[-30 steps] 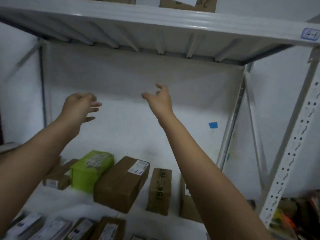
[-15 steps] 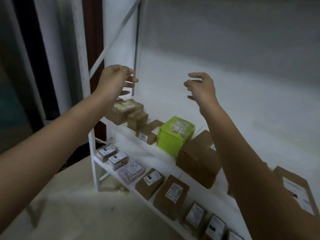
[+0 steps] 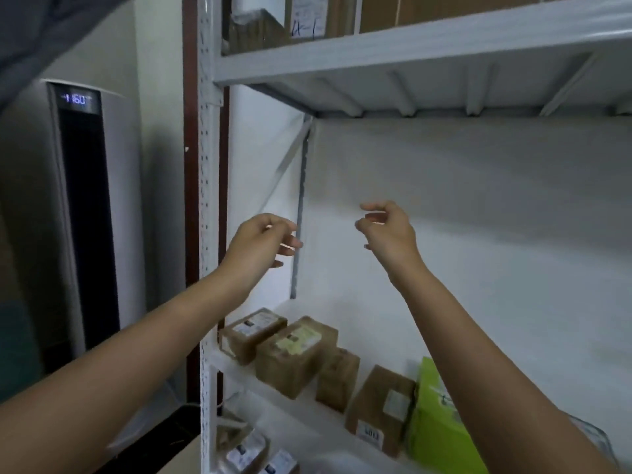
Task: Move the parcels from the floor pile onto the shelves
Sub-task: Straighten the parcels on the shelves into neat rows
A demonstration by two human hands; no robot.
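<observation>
both hands (image 3: 321,234) raised, loosely curled, empty, above shelf parcels (image 3: 295,354).

- Two grips in shot: left grip (image 3: 260,241), right grip (image 3: 386,230).
- On the middle level, brown parcels (image 3: 297,354): one, two, three, four.
- Just the one green box (image 3: 434,432).
- Down below, small labelled packets (image 3: 241,451): two I can make out, cut off at the edge.
- Three shelf levels (image 3: 410,46).
- One tall appliance (image 3: 82,217) with a lit display.
</observation>
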